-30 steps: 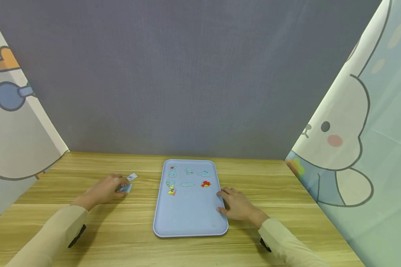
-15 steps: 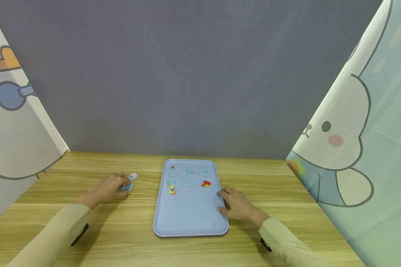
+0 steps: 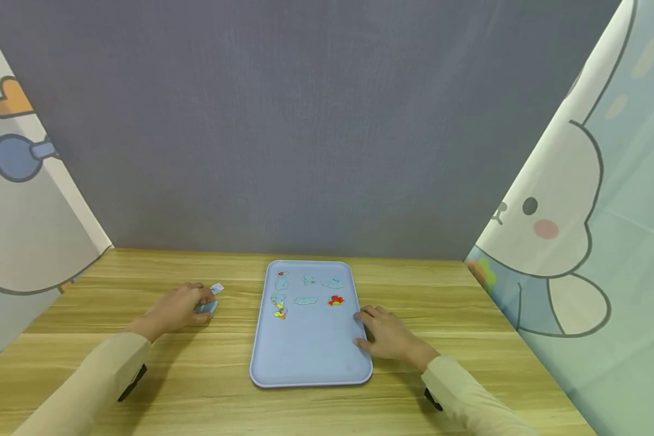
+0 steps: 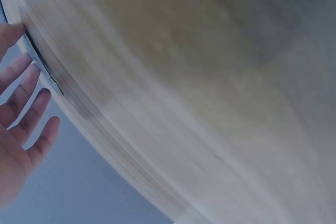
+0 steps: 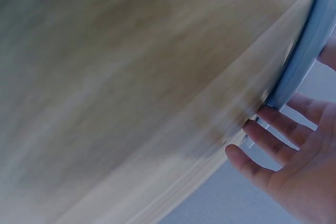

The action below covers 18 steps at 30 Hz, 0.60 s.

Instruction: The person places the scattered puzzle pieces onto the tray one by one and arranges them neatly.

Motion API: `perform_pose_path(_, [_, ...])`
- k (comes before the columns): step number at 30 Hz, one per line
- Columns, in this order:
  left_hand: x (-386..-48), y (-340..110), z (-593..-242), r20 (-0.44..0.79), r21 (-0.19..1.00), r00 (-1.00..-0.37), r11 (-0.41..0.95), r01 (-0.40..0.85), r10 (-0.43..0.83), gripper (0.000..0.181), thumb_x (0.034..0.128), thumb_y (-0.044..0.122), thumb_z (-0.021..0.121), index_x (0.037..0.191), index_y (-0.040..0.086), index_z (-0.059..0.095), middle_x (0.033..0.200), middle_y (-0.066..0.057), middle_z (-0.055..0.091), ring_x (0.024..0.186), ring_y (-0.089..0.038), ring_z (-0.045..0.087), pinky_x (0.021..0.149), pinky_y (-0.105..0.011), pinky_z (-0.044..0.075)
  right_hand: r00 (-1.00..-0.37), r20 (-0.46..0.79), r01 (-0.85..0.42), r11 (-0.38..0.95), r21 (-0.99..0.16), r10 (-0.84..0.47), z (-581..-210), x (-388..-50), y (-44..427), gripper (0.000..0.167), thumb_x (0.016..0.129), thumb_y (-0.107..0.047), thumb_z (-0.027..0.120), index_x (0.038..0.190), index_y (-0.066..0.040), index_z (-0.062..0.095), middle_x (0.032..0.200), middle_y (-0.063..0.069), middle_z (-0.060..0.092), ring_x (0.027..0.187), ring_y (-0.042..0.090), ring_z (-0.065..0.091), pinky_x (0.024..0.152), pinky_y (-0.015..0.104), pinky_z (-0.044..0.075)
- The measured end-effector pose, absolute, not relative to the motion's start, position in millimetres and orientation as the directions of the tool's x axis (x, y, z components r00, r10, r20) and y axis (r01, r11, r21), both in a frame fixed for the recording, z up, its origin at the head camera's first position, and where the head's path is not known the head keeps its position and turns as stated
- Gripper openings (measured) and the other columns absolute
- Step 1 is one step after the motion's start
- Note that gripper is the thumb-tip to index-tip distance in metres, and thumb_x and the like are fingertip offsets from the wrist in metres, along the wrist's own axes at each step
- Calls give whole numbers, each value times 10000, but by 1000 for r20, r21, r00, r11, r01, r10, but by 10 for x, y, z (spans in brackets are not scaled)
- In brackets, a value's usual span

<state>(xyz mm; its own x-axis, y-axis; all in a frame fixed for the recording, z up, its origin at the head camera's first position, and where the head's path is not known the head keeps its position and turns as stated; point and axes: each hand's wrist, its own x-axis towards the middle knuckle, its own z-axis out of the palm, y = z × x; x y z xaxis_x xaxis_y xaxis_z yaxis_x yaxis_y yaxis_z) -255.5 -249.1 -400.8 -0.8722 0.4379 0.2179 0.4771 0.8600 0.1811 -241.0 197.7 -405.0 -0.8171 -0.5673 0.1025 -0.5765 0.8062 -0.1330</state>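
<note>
At the left, my left hand (image 3: 177, 307) pinches a flat light-blue piece (image 3: 207, 307) between thumb and fingers, low over the table. In the left wrist view that piece (image 4: 44, 69) shows as a thin edge along the fingertips. A small white printed piece (image 3: 216, 288) lies just beyond the fingers. My right hand (image 3: 389, 336) rests on the right rim of a pale blue-lilac tray (image 3: 310, 357), thumb and fingers spread along it. The right wrist view shows the fingers fairly straight against the tray rim (image 5: 299, 64).
Inside the tray's far half lie several flat cut-out pieces, among them a red and yellow one (image 3: 335, 300), a pale blue strip (image 3: 306, 301) and a yellow one (image 3: 280, 314). A grey panel (image 3: 294, 133) stands behind the wooden table (image 3: 212, 375).
My left hand and the light-blue piece have shifted slightly to the right. The right hand, the tray and its cut-outs stay where they were.
</note>
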Motion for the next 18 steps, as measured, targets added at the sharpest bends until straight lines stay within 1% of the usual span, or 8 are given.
perform_pose_path(5, [-2549,-2472,-3992,231,169,-865,857,487,446,160,744,181,730,867,123,646,784,35,562,671,-89,431,540,-181,362,-818,98,-575,806,-142,-567,-4049,-2409,1973,489,830,-346,626,1216,-58,542,1240,110,524,1142,334,501,894,541,440])
perform_pose_path(8, [-2540,-2470,-3976,244,152,-852,850,505,463,163,744,177,731,870,118,646,783,33,568,667,-90,434,529,-187,357,-819,97,-574,806,-143,-566,-4056,-2411,1972,487,827,-340,629,1213,-56,543,1239,112,524,1141,337,501,894,544,439])
perform_pose_path(13, [-2528,-2474,-3964,262,125,-847,854,505,462,216,730,203,751,900,108,657,821,10,597,696,-108,496,535,-195,394,-827,92,-562,814,-144,-554,-4051,-2399,1970,495,829,-348,627,1219,-56,540,1250,115,519,1155,337,494,908,547,430])
perform_pose_path(18, [-2523,-2472,-3950,267,103,-843,857,506,466,261,714,234,765,916,105,661,842,1,606,739,-139,534,564,-241,432,-831,91,-556,819,-140,-548,-4054,-2392,1973,498,831,-362,623,1226,-69,540,1260,112,517,1166,336,488,914,548,427])
